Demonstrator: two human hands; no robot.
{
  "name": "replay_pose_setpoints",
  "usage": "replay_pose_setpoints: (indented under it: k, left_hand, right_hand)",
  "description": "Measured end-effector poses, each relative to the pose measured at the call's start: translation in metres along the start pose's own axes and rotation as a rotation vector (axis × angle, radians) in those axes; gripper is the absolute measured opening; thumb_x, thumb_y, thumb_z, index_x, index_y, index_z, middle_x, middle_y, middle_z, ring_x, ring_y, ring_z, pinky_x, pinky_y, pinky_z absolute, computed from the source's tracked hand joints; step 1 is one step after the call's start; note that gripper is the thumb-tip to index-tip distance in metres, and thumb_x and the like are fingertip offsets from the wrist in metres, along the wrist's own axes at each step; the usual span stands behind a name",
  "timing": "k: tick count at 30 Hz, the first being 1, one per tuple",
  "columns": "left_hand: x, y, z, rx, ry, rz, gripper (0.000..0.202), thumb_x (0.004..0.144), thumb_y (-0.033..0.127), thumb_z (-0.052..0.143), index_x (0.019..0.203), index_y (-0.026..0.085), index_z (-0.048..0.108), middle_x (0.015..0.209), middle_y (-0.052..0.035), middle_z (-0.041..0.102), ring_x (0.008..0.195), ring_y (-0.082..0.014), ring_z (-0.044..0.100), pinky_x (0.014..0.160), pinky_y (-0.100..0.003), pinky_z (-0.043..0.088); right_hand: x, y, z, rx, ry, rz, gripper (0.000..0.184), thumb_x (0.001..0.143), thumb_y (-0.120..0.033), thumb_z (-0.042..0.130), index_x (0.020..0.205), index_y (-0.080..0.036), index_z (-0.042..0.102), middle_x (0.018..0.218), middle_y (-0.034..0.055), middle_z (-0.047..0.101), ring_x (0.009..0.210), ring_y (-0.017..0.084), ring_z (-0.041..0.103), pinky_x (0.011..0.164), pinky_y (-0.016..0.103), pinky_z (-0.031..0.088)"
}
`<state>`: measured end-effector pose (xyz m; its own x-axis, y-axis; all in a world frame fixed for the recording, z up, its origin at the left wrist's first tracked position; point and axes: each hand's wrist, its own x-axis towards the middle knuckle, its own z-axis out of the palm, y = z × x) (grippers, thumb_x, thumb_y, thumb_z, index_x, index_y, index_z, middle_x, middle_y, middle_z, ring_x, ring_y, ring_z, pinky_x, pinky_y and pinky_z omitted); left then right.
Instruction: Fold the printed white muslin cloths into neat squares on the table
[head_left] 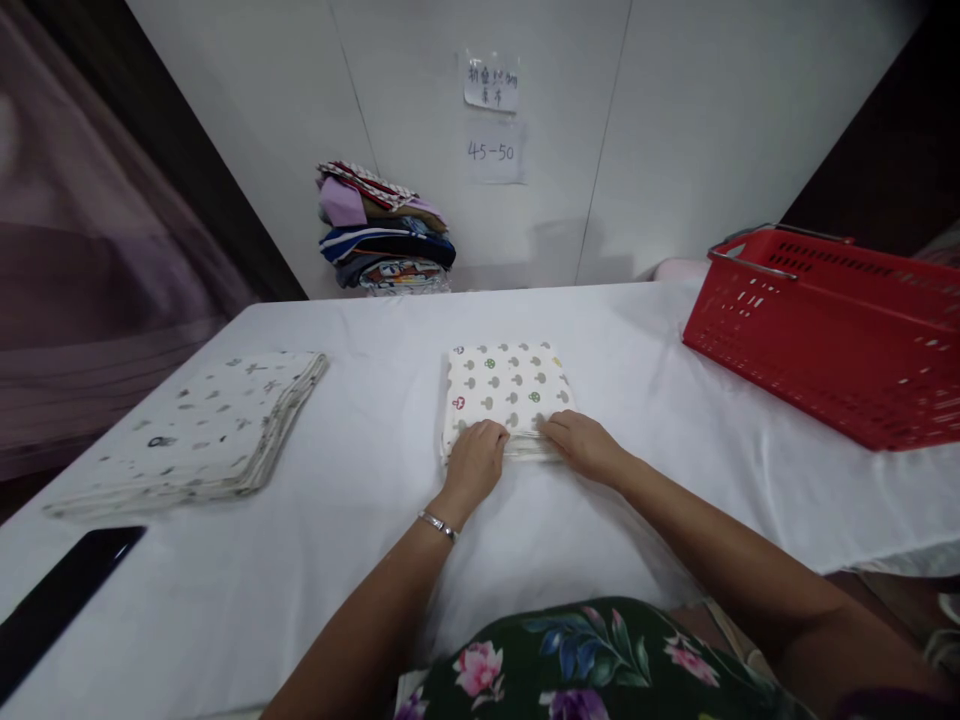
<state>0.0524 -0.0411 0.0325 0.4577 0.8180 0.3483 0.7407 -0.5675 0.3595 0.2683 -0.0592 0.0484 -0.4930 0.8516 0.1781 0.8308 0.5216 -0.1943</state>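
A small folded white cloth with mushroom prints (pixel 507 385) lies in the middle of the white-covered table (pixel 615 340). My left hand (pixel 475 459) grips its near left edge with curled fingers; a bracelet circles that wrist. On the near right edge my right hand (pixel 583 443) rests, fingers curled over the folded layers. Both hands touch the same cloth.
A larger folded patterned cloth (pixel 202 430) lies at the left. A dark flat object (pixel 60 600) sits at the near left corner. A red plastic basket (pixel 840 335) stands at the right. A pile of coloured fabrics (pixel 382 235) leans against the back wall.
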Motion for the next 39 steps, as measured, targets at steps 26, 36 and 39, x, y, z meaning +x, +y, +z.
replay_pose_setpoints:
  k: [26,36,39]
  left_hand:
    - [-0.002,0.002,-0.002,0.124,-0.078,0.199,0.02,0.09,0.02,0.043,0.097,0.023,0.061,0.113,-0.0054,0.057,0.099,-0.0193,0.052,0.082,-0.036,0.044]
    - [-0.001,0.002,-0.001,0.116,-0.107,0.197,0.018,0.091,0.025,0.044,0.093,0.021,0.061,0.11,-0.0052,0.058,0.1,-0.0203,0.051,0.082,-0.036,0.042]
    - [-0.001,0.003,-0.002,0.092,-0.106,0.19,0.016,0.09,0.026,0.046,0.094,0.021,0.061,0.111,-0.0051,0.058,0.101,-0.0203,0.051,0.084,-0.036,0.042]
  right_hand:
    - [-0.01,0.0,0.0,0.027,0.03,-0.099,0.025,0.089,-0.019,0.041,0.103,-0.022,0.061,0.098,0.0079,0.058,0.086,0.021,0.049,0.076,0.033,0.038]
    - [-0.01,0.005,0.003,-0.016,0.007,-0.108,0.034,0.086,-0.011,0.039,0.109,-0.023,0.062,0.099,0.0071,0.059,0.087,0.02,0.049,0.074,0.031,0.04]
    - [-0.01,0.007,0.003,0.006,0.008,-0.114,0.035,0.085,-0.01,0.04,0.109,-0.023,0.061,0.099,0.007,0.059,0.088,0.02,0.05,0.074,0.031,0.04]
